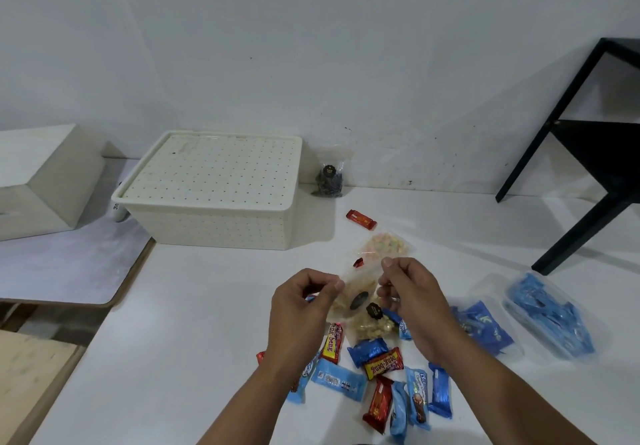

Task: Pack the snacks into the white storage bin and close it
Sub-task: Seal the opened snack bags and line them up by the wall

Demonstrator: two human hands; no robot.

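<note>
Both hands' fingers (337, 284) pinching clear snack bag (356, 292)

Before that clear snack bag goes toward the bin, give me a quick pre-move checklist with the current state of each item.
1. Bag held: ok. The left hand and right hand each pinch a side of the clear snack bag.
2. Bin open: not ok. The lid sits on the white bin; it must come off first.
3. A free hand for the lid: not ok, both hold the bag.
4. Path to the bin: ok, bare table lies between.
5. Bag sealed: cannot tell.
6. Snacks left to pack: not ok. Wrapped bars, a dark pouch and a blue packet bag lie out.
</note>
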